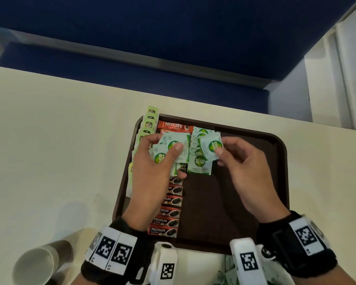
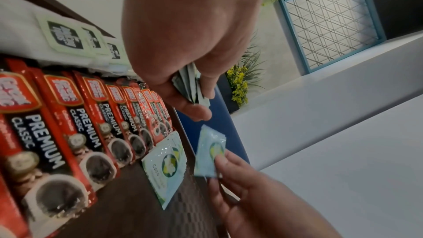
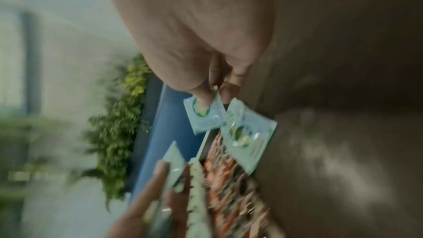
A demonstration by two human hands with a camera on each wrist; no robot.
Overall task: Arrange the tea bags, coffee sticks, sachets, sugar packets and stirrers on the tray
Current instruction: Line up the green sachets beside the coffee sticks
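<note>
A dark brown tray [image 1: 245, 182] lies on the cream table. Red coffee sticks [image 1: 169, 210] lie in a row down the tray's left part, seen close in the left wrist view as coffee sticks [image 2: 68, 133]. Green tea bags [image 1: 149, 124] line the tray's left rim. My left hand [image 1: 152, 173] grips a fanned stack of pale green sugar sachets [image 1: 174, 147] above the tray. My right hand [image 1: 245, 171] pinches one sachet [image 1: 211, 147] between thumb and fingers. Several more sachets [image 1: 199, 163] lie overlapped on the tray between the hands.
A paper cup [image 1: 37, 264] lies on its side at the table's front left. A blue partition [image 1: 173, 38] rises behind the table. More packets [image 1: 228, 270] sit near my body at the bottom edge. The tray's right half [image 1: 234, 202] shows bare brown surface.
</note>
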